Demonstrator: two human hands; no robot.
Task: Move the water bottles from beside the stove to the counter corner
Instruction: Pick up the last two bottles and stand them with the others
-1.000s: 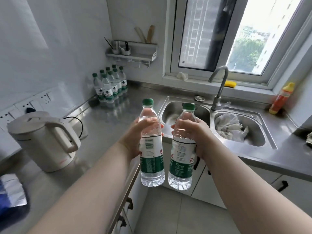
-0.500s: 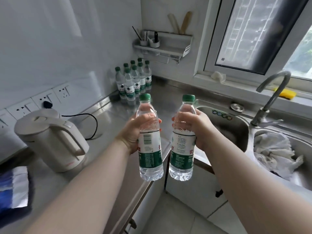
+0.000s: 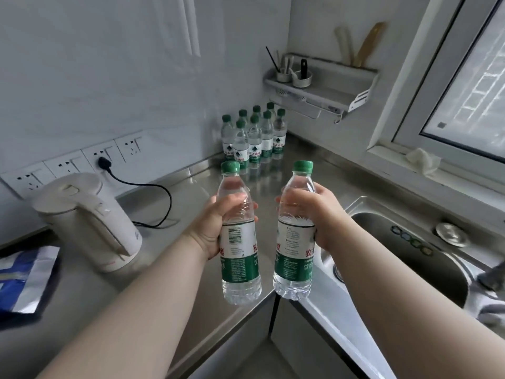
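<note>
Carry step: left hand (image 3: pixel 216 228) grips one water bottle (image 3: pixel 238 236), right hand (image 3: pixel 314 214) wraps another (image 3: pixel 296 231) — both upright, above near counter edge. Next — set beside far-corner bottle cluster (image 3: pixel 254 135).

Bare forearms end in a bare left hand (image 3: pixel 217 225) and right hand (image 3: pixel 323 214).

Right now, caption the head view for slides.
Left hand grips a clear green-capped plastic water bottle, right hand another; matching bottles cluster in the steel counter corner.
</note>
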